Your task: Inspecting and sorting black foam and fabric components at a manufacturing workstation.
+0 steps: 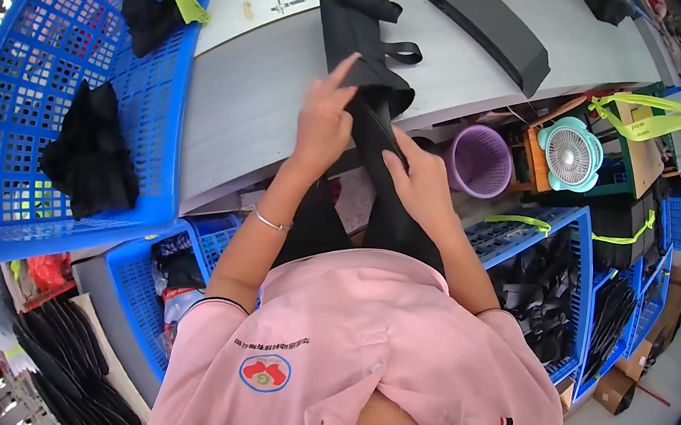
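Note:
A black fabric bag-like piece (355, 23) with a loop strap lies on the grey worktable, its near opening hanging by the table's front edge. Coming out of that opening is a flat dark strip (373, 136), which slants down toward my lap. My right hand (423, 180) is closed on the edge of this strip, thumb on top. At the left side of the opening, my left hand (324, 121) has its index finger stretched out against the fabric, slightly blurred; I see nothing held in it. How far the strip reaches inside the fabric is hidden.
A black padded panel (494, 32) lies on the table (237, 119), right of the fabric. At left stands a large blue crate (170, 115) with black pieces inside. A purple basket (481, 162), a teal fan (569, 154) and blue crates (584, 302) with black pieces stand at right.

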A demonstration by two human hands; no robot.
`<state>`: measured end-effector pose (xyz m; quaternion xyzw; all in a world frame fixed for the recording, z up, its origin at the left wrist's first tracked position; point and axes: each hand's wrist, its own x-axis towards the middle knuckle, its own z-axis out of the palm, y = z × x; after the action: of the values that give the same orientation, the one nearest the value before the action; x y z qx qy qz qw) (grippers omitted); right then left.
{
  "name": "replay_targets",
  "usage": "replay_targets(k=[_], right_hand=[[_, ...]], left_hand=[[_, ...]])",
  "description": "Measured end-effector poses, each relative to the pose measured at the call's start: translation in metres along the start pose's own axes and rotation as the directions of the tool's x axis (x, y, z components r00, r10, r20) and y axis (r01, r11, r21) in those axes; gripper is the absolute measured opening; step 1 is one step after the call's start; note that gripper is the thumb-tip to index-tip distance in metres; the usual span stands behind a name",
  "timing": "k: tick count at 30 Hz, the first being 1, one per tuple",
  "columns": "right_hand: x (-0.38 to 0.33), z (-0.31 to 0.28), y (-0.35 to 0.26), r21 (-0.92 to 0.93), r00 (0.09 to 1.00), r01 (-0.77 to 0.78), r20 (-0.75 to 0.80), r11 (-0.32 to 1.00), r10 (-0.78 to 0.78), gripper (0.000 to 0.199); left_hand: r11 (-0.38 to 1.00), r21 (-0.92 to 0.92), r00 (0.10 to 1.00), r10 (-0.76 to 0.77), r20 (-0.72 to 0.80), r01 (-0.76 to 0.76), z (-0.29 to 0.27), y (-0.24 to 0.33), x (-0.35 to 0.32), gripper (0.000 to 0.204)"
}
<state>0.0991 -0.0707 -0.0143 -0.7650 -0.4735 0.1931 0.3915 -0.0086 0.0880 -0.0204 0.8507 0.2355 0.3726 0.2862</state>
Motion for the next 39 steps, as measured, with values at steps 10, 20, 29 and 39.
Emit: replay_targets(k=[10, 20, 29, 39], right_hand=[[0.036, 0.052, 0.036, 0.253, 0.947, 0.280, -0.228, 0.926, -0.225, 0.013], [0.044, 0.009, 0.004, 0.957, 0.923, -0.183, 0.090, 0.223, 0.374, 0.046], [0.028, 0.018, 0.012, 0.993, 0.957, -0.097, 0.075, 0.063, 0.280, 0.044], [0.022, 0.022, 0.022, 0.975, 0.978, -0.114, 0.144, -0.191, 0.152, 0.037]], left_hand=[[0.966, -0.236, 0.950, 0.169, 0.264, -0.106, -0.006, 0.046, -0.023, 0.029], [0.995, -0.102, 0.996, -0.031, -0.082, 0.022, -0.004, 0.061, -0.063, 0.084], [0.924, -0.353, 0.945, -0.239, -0.222, 0.150, 0.015, 0.072, -0.044, 0.064], [0.899, -0.415, 0.956, -0.234, -0.178, 0.142, 0.023, 0.087, -0.050, 0.071]])
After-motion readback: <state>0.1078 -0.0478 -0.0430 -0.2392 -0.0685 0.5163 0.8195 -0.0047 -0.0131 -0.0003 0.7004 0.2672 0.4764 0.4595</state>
